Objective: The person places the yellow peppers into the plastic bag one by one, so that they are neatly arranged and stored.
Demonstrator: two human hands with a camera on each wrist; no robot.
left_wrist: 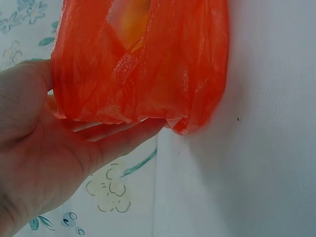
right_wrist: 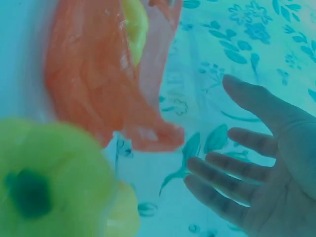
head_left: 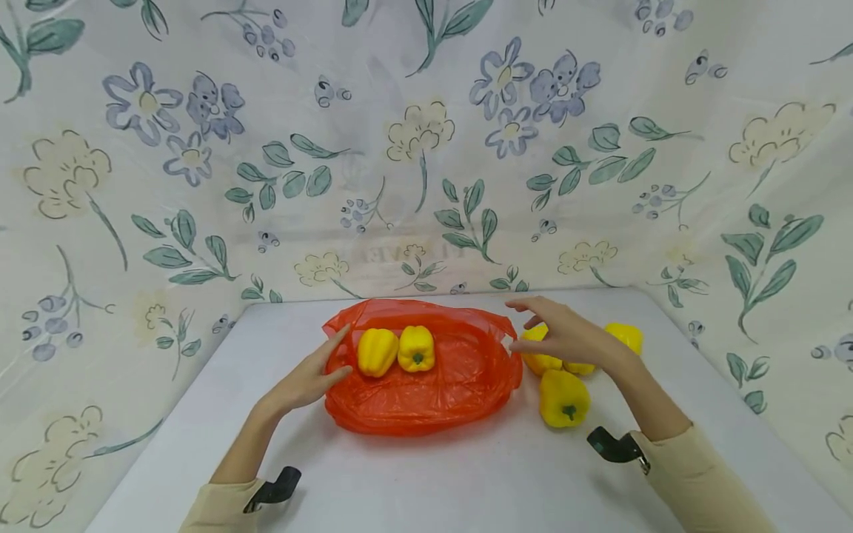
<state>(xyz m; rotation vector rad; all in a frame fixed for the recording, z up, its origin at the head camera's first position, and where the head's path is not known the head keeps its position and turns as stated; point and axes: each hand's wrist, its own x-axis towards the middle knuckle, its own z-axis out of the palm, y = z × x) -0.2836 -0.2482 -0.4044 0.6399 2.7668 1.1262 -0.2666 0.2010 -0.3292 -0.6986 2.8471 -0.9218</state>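
A red plastic bag [head_left: 420, 411] lies on the white table with its mouth spread wide. Two yellow bell peppers, one on the left [head_left: 377, 352] and one beside it [head_left: 416, 346], sit inside it. My left hand [head_left: 303, 383] is at the bag's left edge, thumb and fingers spread and fairly straight; the left wrist view has the fingertips against the plastic. Beyond the bag's right end, my right hand [head_left: 566, 334] hovers above several more yellow bell peppers, nearest of them one with its green stem toward me [head_left: 563, 400]. Nothing is between the right fingers, which are spread apart.
Another yellow pepper [head_left: 625, 337] lies behind my right wrist, partly hidden. The white table [head_left: 426, 488] ends at a floral curtain [head_left: 413, 185] at the back and sides. A dark strap-like piece [head_left: 616, 448] sticks out from each sleeve.
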